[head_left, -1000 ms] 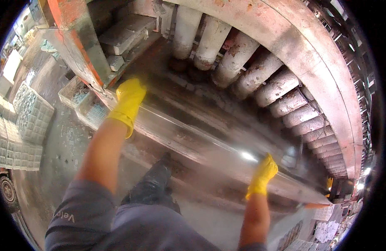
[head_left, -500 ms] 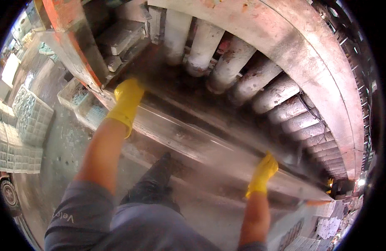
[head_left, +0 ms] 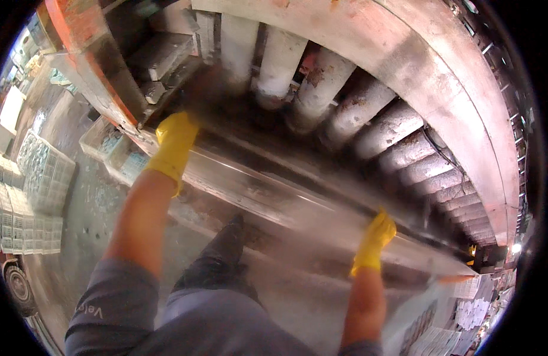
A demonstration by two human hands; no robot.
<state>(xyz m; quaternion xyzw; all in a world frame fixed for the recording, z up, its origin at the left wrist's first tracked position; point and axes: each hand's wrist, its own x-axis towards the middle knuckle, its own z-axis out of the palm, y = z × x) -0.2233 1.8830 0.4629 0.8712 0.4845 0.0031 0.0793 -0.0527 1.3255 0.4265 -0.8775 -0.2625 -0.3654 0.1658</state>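
Both of my hands wear yellow rubber gloves and lie far apart along the long wet metal edge (head_left: 268,199) of a large machine. My left hand (head_left: 178,135) is closed over the edge near the machine's left post, its fingertips blurred and partly hidden. Farther right, my right hand (head_left: 378,234) curls closed on the same edge, fingers pressed together. Beyond the edge runs a dark trough, hazy with mist or spray. Past it stands a row of thick, pale, stained cylinders (head_left: 321,83) beneath a broad curved metal beam (head_left: 369,35).
An orange-and-grey post (head_left: 87,53) rises at the left. White plastic crates (head_left: 45,166) are stacked on the wet floor, and bins (head_left: 111,145) with pale pieces sit beside the machine. A wheel (head_left: 17,283) shows at lower left. White stacks (head_left: 470,313) stand at lower right.
The view has shifted slightly, moving the machine and crates a little in the picture. Both hands stay at about the same places on the edge.
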